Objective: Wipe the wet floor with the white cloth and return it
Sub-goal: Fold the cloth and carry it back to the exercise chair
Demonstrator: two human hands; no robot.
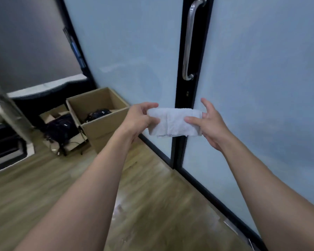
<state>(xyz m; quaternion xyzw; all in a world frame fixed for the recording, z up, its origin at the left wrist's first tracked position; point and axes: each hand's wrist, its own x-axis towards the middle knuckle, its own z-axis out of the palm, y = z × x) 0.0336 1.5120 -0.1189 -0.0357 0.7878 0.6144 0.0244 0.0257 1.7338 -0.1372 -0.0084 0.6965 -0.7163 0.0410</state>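
A folded white cloth (pixel 172 122) is held up in the air between both hands, in front of the black door frame. My left hand (pixel 138 118) pinches its left end between thumb and fingers. My right hand (pixel 208 124) holds the right end, thumb across the front and fingers behind. Below, the wooden floor (pixel 149 205) shows a shiny wet-looking patch (pixel 119 205) between my forearms.
A frosted glass door with a steel handle (pixel 188 42) fills the right side. An open cardboard box (pixel 98 113) with dark items stands at the wall, a smaller box with cables (pixel 60 129) beside it. A metal appliance (pixel 5 134) sits at far left.
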